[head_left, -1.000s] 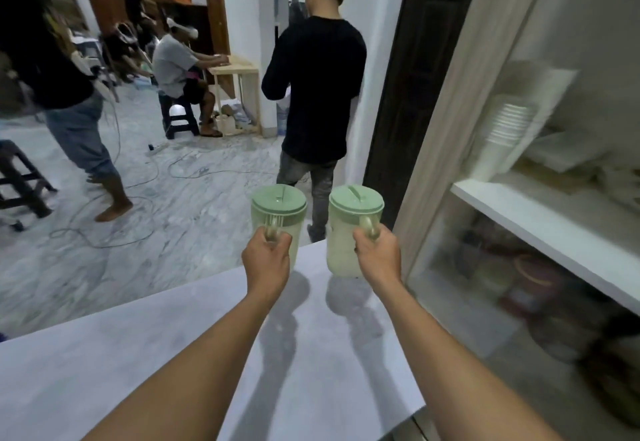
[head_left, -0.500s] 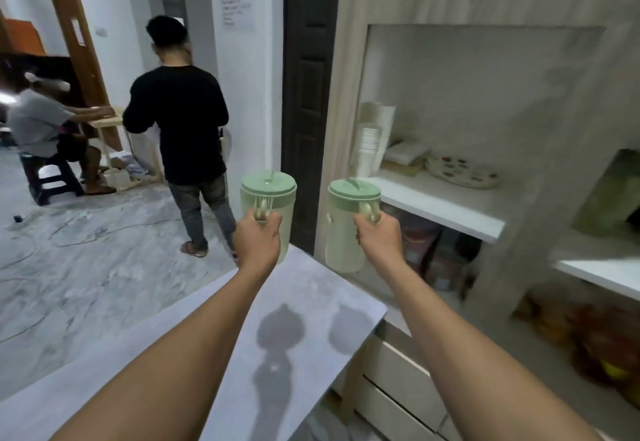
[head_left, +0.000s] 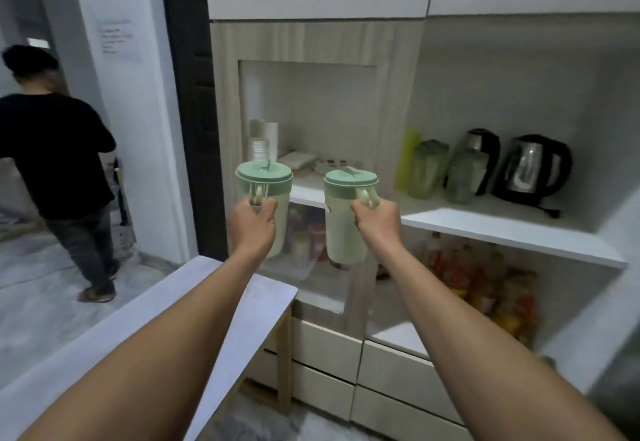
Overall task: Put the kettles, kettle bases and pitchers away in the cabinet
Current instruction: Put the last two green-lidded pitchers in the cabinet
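Note:
My left hand (head_left: 252,224) grips the handle of a pale green pitcher (head_left: 265,182) with a green lid. My right hand (head_left: 375,224) grips the handle of a second green pitcher (head_left: 343,229). Both pitchers hang upright in the air in front of the cabinet. On the white cabinet shelf (head_left: 485,224) to the right stand two more green pitchers (head_left: 426,169), (head_left: 464,176) and two steel kettles with black handles (head_left: 481,144), (head_left: 531,167). A black plug lies on the shelf by the right kettle.
A grey table (head_left: 239,302) stands below my arms, its corner near the cabinet. A stack of cups (head_left: 261,146) and plates fills the left shelf niche. Bottles (head_left: 481,278) crowd the lower shelf. White drawers sit below. A person in black (head_left: 55,150) stands at the left.
My view has swung right from the room to the cabinet. Both pitchers have been lifted off the table and carried toward the shelves.

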`<state>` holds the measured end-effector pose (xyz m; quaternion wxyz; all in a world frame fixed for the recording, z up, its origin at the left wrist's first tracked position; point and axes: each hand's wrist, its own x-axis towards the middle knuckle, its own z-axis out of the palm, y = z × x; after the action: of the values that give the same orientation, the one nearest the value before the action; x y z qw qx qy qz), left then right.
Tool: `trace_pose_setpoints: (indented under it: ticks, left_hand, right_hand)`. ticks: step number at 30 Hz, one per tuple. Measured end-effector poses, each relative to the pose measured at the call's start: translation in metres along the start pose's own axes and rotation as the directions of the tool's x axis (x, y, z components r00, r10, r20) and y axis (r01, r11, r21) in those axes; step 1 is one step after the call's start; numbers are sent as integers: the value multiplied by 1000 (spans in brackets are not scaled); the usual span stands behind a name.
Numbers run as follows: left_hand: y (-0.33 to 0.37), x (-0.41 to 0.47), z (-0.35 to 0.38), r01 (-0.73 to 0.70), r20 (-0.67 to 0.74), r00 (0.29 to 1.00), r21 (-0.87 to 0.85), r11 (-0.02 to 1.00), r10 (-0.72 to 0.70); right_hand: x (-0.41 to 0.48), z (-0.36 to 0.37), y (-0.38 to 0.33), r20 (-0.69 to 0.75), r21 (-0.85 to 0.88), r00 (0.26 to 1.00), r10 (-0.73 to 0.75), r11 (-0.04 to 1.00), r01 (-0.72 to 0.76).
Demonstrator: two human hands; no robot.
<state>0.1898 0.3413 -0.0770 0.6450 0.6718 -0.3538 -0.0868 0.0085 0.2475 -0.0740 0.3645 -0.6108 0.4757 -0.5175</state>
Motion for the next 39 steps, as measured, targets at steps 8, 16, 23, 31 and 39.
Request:
trace_pose_setpoints:
  ticks: [8,16,23,31,39]
  left_hand:
    - [60,-89,50,-25,174,984,-103,994,43]
    - [107,-131,101,-47,269,960,-134,990,81]
    - [128,-132,160,-44,373,919,-219,975,126]
    - [139,-115,224,-28,493,851,-305,952,183]
    - [138,-114,291,62,604,784,-309,949,146]
  right_hand:
    - [-47,-132,-3,-151,-87,988,18,996,-32]
    - [-55,-219,-7,-294,-136,955,44,987,-88]
    - [-32,-272,-10,-412,-174,910,37,978,-118]
    - [-5,-300,-5,-515,-122,856,43,985,-122]
    - [32,-323,24,-599,-105,797,84,978,-182]
